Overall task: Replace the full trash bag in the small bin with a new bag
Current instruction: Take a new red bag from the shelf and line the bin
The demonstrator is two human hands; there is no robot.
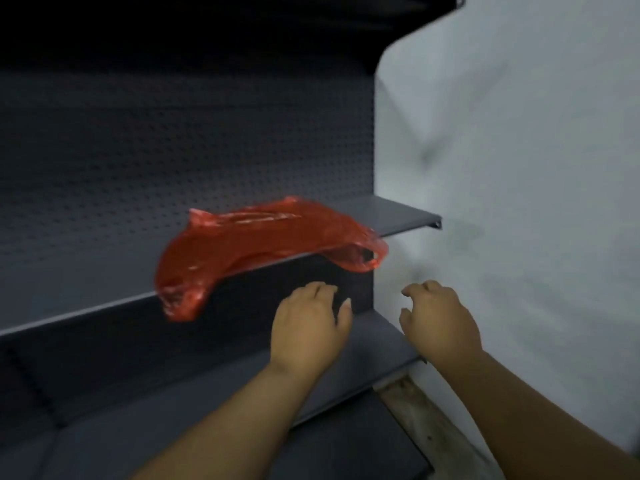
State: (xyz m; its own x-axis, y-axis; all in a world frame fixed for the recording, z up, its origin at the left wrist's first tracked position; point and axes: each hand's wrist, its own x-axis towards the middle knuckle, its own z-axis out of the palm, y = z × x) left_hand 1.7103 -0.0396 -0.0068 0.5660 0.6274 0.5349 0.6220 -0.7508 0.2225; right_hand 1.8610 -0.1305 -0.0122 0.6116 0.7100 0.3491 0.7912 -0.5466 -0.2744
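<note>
A thin red plastic bag point(256, 244) lies crumpled on a dark grey metal shelf point(405, 216), with both ends drooping over the shelf's front edge. My left hand point(308, 323) hovers below and in front of the bag, fingers loosely curled, holding nothing. My right hand point(438, 317) is level with it to the right, near the shelf's end, fingers also loosely curled and empty. Neither hand touches the bag. No bin is in view.
The shelving unit has a perforated dark back panel point(173, 150) and a lower shelf point(346, 368) under my forearms. A white wall point(519, 168) stands to the right. A strip of wooden floor trim point(415, 403) runs along the wall's foot.
</note>
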